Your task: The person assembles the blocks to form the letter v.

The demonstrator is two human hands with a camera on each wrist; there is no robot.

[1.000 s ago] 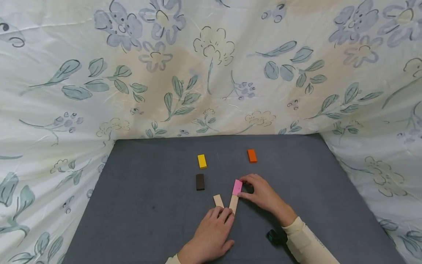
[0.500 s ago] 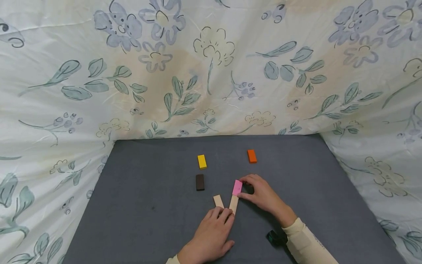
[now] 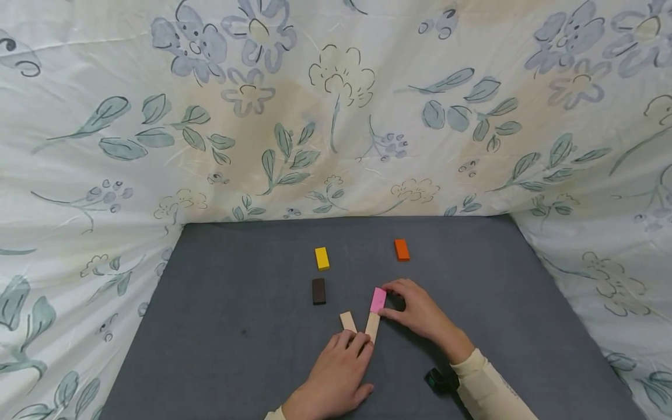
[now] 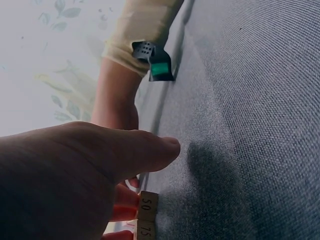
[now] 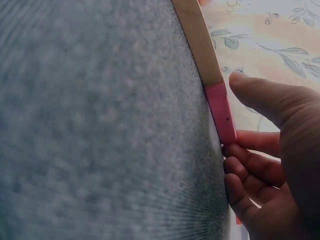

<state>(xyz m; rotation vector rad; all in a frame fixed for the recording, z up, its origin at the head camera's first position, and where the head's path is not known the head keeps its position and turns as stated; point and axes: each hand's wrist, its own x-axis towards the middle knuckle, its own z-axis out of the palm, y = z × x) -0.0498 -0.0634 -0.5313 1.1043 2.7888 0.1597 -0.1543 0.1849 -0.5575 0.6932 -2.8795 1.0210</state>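
Observation:
Two plain wooden blocks, the left one (image 3: 347,321) and the right one (image 3: 372,325), converge under the fingertips of my left hand (image 3: 336,373), which rest on their near ends. In the left wrist view the block ends read 50 (image 4: 147,205) and 75 (image 4: 144,230). A pink block (image 3: 378,300) lies end to end with the right wooden one. My right hand (image 3: 422,315) holds it between thumb and index finger at its right side. In the right wrist view the index finger touches the far end of the pink block (image 5: 221,114).
Beyond the hands lie a dark brown block (image 3: 318,291), a yellow block (image 3: 322,258) and an orange block (image 3: 401,249) on the grey cloth (image 3: 226,326). A black device (image 3: 440,381) is by the right wrist. Flowered fabric (image 3: 294,116) hangs behind and at both sides.

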